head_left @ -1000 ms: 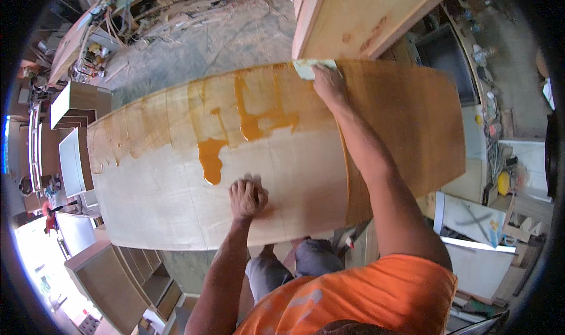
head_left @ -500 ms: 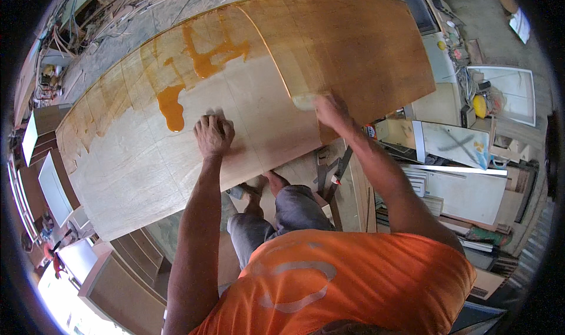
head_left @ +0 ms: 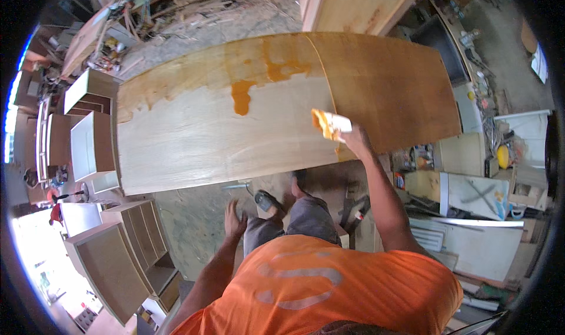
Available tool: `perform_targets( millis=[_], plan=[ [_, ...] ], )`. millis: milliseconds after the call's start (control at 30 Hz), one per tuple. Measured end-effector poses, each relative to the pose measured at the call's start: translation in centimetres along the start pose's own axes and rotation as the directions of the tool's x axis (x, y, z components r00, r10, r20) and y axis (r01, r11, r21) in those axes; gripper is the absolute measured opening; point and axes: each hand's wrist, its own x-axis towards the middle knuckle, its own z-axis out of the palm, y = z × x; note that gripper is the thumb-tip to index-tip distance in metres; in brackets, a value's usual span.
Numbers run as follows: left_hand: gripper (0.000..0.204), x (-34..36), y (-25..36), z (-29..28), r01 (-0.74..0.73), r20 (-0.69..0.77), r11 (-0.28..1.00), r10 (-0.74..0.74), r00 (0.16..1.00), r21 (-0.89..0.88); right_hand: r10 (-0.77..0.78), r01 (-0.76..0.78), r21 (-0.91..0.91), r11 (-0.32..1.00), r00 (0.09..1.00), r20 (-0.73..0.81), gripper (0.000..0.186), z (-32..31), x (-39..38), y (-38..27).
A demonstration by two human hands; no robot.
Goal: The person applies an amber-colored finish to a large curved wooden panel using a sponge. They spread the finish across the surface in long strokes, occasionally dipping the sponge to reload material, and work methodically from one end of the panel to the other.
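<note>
A long plywood panel (head_left: 218, 147) spans the view, pale on the left and near side, stained orange-brown on the right. Orange liquid (head_left: 241, 97) lies in drips and pools on its far half, with a thin bead of it running across the panel. My right hand (head_left: 355, 140) holds a white flat spreader (head_left: 338, 125), smeared with orange, just above the panel near the stain's border. My left hand (head_left: 235, 221) hangs off the panel's near edge, slightly blurred, fingers apart and holding nothing. My bare feet and a dark sandal (head_left: 266, 202) show below.
White and bare-wood box cabinets (head_left: 88, 147) stand at the left, with open shelving (head_left: 141, 247) lower left. A wooden piece (head_left: 365, 5) stands beyond the panel. Board offcuts (head_left: 474, 194), a yellow object (head_left: 502, 156) and clutter crowd the right. Scrap wood lies along the far floor.
My right hand went from the panel's far edge toward the near side and has lifted the spreader, its orange-smeared face showing. My left hand has left the panel surface and dropped below the near edge.
</note>
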Motion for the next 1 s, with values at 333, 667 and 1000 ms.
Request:
perform_targets(
  millis=[333,667,1000],
  plan=[
    [0.042,-23.6,-8.5,-1.4,0.739,0.455,0.649,-0.722,0.521,0.183,-0.397,0.412,-0.714,0.565,0.895,0.203,0.020,20.5,5.5,-6.7],
    [0.040,-26.8,-0.6,4.6,0.743,0.225,0.444,-0.762,0.607,-0.501,-0.366,-0.518,0.672,0.529,0.576,0.731,0.059,19.8,-8.0,-18.1],
    [0.038,-36.5,4.4,14.1,0.901,0.474,0.188,-0.798,0.372,-0.391,-0.260,-0.441,0.857,0.267,0.823,0.505,0.062,9.8,-2.2,-11.5]
  ],
)
